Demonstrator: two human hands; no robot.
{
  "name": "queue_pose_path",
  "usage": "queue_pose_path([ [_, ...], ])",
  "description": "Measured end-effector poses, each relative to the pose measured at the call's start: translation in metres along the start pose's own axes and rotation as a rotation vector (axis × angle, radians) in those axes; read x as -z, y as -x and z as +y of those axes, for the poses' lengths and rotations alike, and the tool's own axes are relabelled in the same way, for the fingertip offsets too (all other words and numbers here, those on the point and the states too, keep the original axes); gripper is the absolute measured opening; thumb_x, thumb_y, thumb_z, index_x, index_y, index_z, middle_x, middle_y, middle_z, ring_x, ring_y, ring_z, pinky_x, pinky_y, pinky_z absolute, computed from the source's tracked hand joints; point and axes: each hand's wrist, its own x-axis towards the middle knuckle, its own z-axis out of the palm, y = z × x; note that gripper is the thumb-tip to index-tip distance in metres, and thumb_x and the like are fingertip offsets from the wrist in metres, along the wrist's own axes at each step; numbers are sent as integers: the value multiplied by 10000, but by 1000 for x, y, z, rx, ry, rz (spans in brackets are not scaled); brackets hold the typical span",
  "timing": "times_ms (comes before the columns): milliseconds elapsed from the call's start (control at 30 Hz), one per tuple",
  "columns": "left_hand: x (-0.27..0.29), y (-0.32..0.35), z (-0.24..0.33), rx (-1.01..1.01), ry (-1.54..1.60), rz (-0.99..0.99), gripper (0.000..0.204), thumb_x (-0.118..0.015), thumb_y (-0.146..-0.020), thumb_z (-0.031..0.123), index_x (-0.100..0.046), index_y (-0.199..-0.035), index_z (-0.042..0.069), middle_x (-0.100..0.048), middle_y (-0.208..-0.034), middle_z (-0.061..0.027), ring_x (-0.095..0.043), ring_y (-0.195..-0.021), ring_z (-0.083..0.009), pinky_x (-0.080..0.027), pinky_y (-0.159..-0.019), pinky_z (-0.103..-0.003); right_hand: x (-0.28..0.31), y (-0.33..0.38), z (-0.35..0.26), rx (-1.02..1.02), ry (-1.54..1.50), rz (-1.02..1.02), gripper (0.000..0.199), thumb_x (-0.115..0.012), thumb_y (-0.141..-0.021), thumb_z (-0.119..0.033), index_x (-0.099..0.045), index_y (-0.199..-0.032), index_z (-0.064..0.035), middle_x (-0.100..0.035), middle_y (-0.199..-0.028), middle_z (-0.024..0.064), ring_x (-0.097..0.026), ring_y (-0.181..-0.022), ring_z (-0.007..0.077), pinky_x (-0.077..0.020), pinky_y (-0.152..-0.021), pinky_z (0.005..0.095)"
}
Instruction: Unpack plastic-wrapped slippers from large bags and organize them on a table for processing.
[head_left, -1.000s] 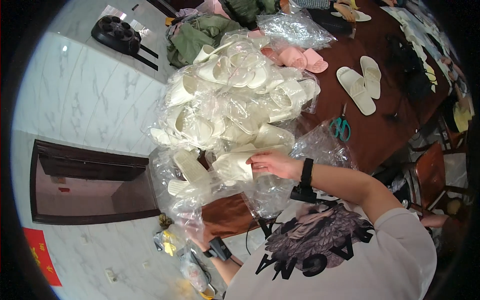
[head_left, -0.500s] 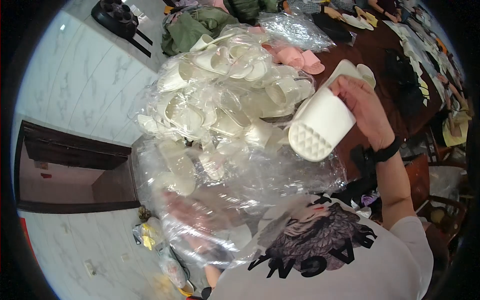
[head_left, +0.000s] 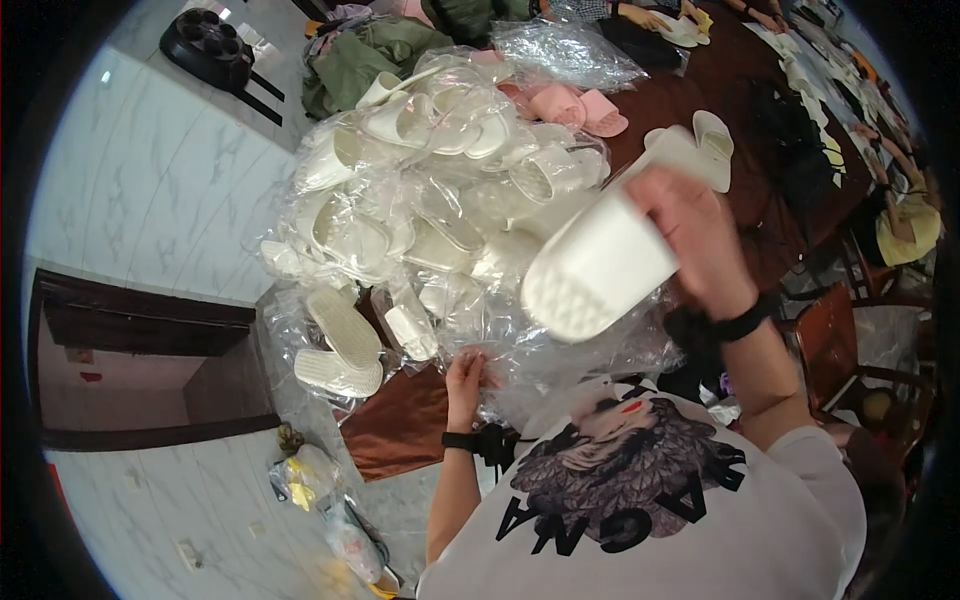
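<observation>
Head view: right hand [head_left: 697, 238] clenched around a white slipper [head_left: 598, 268], sole outward, lifted above the clear plastic bag [head_left: 420, 215] heaped with white slippers on the brown table [head_left: 760, 215] — left hand [head_left: 464, 377] pinches the bag's lower edge near the table corner — pink slippers [head_left: 580, 106] lie beyond.

Two pink slippers [head_left: 580, 108], two hands, one plastic bag [head_left: 430, 210]
</observation>
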Motion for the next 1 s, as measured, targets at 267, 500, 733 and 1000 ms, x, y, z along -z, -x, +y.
queue_pose_path([
  [267,29,-9,9,148,-132,55,389,-661,-860,120,-520,-1194,-21,-653,-1030,-99,-642,-831,-187,-517,-654,-325,8,38,180,-117,540,-572,251,-553,-939,-216,-551,-1149,-77,-627,-840,57,-599,-785,127,-478,-705,273],
  [500,-45,28,114,-639,-882,176,288,-630,-822,13,-592,-1107,15,-629,-1059,-161,-584,-1011,-347,-472,-853,-410,75,-6,126,-433,554,-243,228,-565,-909,-202,-576,-1066,-38,-632,-765,42,-620,-612,120,-495,-494,264],
  [733,-129,-25,128,-873,-968,-416,478,-582,-828,36,-510,-1295,107,-548,-1285,-149,-506,-1169,-358,-396,-998,-421,157,-14,210,-129,1479,23,282,-490,-897,-119,-541,-1173,-90,-652,-858,205,-651,-797,375,-518,-691,475],
  [1000,-129,-70,87,-640,-1112,-721,410,-520,-857,60,-531,-1261,129,-595,-1197,-138,-540,-1116,-336,-400,-961,-444,136,6,216,-83,1555,146,304,-502,-886,-115,-508,-1186,-167,-607,-914,226,-630,-767,408,-512,-660,490],
])
